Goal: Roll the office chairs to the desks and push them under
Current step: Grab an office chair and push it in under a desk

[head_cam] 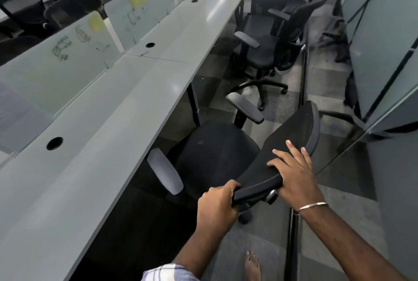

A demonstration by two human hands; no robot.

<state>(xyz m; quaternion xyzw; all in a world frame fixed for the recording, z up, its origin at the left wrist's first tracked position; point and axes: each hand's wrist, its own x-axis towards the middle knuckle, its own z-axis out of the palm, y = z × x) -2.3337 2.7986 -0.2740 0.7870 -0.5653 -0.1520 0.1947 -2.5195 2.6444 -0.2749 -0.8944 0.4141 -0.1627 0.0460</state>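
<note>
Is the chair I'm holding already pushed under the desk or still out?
Mostly out: the chair seat sits beside the desk edge, only its near armrest tucked under.

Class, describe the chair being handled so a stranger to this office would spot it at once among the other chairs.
Find the long grey desk running up the left side. Black chairs stand in the aisle along its right edge; take the nearest chair, its seat partly under the desk edge. Unlike the chair beyond, its backrest is held by both hands: the left hand grips the near corner and the right hand lies over the top.
</note>
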